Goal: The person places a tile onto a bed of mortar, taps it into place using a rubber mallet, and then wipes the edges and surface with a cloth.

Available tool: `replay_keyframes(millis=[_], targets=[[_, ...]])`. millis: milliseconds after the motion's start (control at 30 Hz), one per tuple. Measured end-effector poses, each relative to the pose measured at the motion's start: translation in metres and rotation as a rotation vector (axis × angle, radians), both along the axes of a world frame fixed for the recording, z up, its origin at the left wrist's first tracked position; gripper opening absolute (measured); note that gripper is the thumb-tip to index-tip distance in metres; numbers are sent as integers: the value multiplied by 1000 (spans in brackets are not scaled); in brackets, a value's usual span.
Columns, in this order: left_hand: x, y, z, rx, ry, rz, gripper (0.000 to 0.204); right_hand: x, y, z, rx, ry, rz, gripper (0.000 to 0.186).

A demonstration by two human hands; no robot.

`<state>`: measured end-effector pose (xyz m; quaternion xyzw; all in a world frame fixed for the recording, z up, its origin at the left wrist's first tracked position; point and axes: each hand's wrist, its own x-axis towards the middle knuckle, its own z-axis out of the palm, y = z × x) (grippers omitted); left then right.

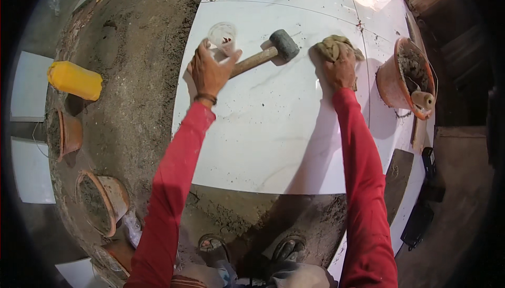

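Observation:
My left hand is over the left part of a large white tile, its thumb and fingers spread apart. Just beyond them is a clear plastic cup with small red bits inside; whether the fingers touch it I cannot tell. A rubber mallet with a dark head lies on the tile, the end of its wooden handle close to my left thumb. Further right, my right hand grips a crumpled olive-coloured cloth against the tile near its right edge.
To the right stands an orange bucket with mortar and a wooden-handled tool inside. On the rough mortar bed at left are a yellow jerrycan and orange buckets. My feet stand below the tile's near edge.

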<state>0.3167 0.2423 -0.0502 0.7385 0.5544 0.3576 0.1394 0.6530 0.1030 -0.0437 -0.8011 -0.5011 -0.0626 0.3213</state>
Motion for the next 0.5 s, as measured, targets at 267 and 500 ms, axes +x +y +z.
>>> replay_keyframes(millis=[267, 500], targets=[[-7, -81, 27, 197, 367, -290, 35, 79, 87, -33, -12, -215, -64, 55], [-60, -155, 64, -175, 209, -345, 30, 15, 111, -18, 17, -203, 357, 68]])
